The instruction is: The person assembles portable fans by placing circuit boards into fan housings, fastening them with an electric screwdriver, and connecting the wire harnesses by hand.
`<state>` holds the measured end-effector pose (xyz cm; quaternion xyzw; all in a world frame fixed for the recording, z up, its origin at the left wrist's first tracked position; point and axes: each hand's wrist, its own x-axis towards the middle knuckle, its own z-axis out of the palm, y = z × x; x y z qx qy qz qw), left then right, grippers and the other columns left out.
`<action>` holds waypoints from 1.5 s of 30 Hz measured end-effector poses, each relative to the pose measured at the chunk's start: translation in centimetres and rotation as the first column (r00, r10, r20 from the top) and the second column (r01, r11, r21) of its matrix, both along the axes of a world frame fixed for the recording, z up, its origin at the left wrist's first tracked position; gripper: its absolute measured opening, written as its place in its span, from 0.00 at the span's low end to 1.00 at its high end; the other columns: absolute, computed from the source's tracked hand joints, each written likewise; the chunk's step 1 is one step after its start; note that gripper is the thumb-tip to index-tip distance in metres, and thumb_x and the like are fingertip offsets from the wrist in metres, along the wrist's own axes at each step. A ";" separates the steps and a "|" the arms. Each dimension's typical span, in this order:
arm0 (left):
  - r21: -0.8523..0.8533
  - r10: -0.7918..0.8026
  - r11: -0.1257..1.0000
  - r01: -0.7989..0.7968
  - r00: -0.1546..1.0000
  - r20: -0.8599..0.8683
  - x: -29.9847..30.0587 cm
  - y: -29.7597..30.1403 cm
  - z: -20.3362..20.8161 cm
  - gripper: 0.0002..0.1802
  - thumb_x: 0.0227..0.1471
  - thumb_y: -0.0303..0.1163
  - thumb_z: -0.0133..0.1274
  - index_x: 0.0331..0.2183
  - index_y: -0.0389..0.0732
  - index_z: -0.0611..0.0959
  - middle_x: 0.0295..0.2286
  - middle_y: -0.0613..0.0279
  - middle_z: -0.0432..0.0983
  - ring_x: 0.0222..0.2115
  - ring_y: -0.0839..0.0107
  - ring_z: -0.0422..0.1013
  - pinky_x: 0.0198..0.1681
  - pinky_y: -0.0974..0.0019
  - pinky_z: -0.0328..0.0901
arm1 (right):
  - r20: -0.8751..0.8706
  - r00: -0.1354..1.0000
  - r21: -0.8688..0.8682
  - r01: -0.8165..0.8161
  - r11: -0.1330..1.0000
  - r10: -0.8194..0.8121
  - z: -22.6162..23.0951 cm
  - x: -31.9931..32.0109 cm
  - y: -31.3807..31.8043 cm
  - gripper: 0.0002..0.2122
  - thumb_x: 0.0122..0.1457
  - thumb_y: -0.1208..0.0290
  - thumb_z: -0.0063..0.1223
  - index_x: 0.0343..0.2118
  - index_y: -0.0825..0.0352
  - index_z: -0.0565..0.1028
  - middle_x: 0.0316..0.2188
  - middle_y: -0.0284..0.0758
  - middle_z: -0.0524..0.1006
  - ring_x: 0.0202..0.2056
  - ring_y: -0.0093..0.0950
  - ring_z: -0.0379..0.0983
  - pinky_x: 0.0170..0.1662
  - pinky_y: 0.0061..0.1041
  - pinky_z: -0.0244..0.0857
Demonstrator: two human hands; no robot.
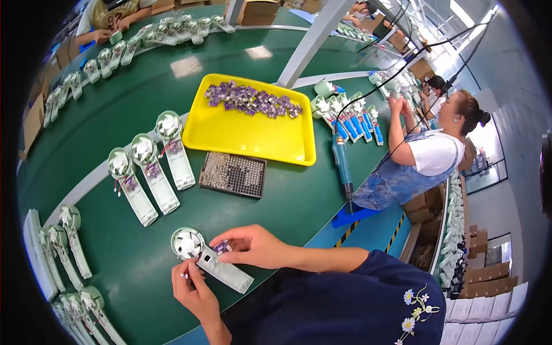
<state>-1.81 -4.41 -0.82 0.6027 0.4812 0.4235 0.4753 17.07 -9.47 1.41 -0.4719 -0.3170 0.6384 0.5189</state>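
An opened handheld fan shell (233,277) with white blades (188,244) lies tilted on the green table in front of me. My right hand (256,247) pinches a small purple circuit board (222,247) just above the shell's middle, next to the round fan head. At the shell's left edge, my left hand (194,287) has thumb and fingertips closed on a small white wire plug (184,276); the wire is mostly hidden. Further off, three similar fan shells (154,184) lie side by side with purple boards inside and red wires showing.
A yellow tray (247,141) holds a pile of purple boards. Beside it sits a black perforated screw holder (233,174). An electric screwdriver (341,161) hangs at right, near fans with blue batteries (352,123). More shells (72,247) stand left. A co-worker (425,149) stands right.
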 end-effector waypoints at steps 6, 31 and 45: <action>0.045 -0.017 0.999 0.018 1.000 -0.017 1.3 1.2 0.2 0.03 0.60 0.20 0.56 0.36 0.31 0.83 0.29 0.55 0.77 0.28 0.68 0.73 0.32 0.67 0.67 | 0.680 0.724 0.136 0.030 0.990 -0.115 3.2 1.4 0.2 0.15 0.57 0.79 0.66 0.47 0.69 0.76 0.41 0.37 0.83 0.43 0.26 0.82 0.48 0.26 0.74; 0.159 -0.040 0.986 0.053 0.996 -0.081 0.4 0.9 0.8 0.06 0.57 0.21 0.59 0.38 0.36 0.85 0.32 0.57 0.79 0.28 0.64 0.76 0.30 0.66 0.68 | 0.906 0.366 0.365 -0.423 0.829 -0.212 -0.6 1.0 2.7 0.19 0.43 0.70 0.78 0.39 0.65 0.83 0.34 0.34 0.75 0.31 0.28 0.73 0.32 0.26 0.69; 0.158 -0.050 0.985 0.070 0.991 -0.123 0.4 1.0 0.8 0.07 0.55 0.19 0.59 0.37 0.36 0.86 0.32 0.57 0.79 0.29 0.65 0.76 0.31 0.66 0.69 | 0.885 0.366 0.430 -0.413 0.803 -0.286 -0.4 0.7 2.9 0.19 0.41 0.69 0.78 0.37 0.65 0.82 0.31 0.33 0.76 0.27 0.27 0.74 0.26 0.25 0.68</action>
